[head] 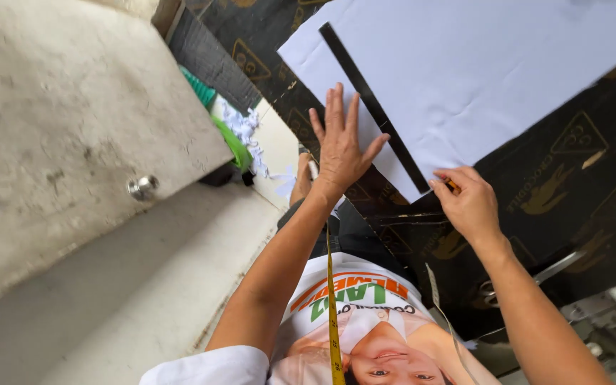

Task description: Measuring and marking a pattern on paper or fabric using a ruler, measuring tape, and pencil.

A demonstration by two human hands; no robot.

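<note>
The left hand lies flat, fingers spread, pressing a long black ruler onto white paper near the dark patterned surface's near edge; right hand fingers pinch an orange pencil at the paper's corner

A big grey door with a round silver knob fills the left side. Below it is a plain grey floor. The tabletop is dark with gold pictures on it. Daylight makes everything bright.
</note>
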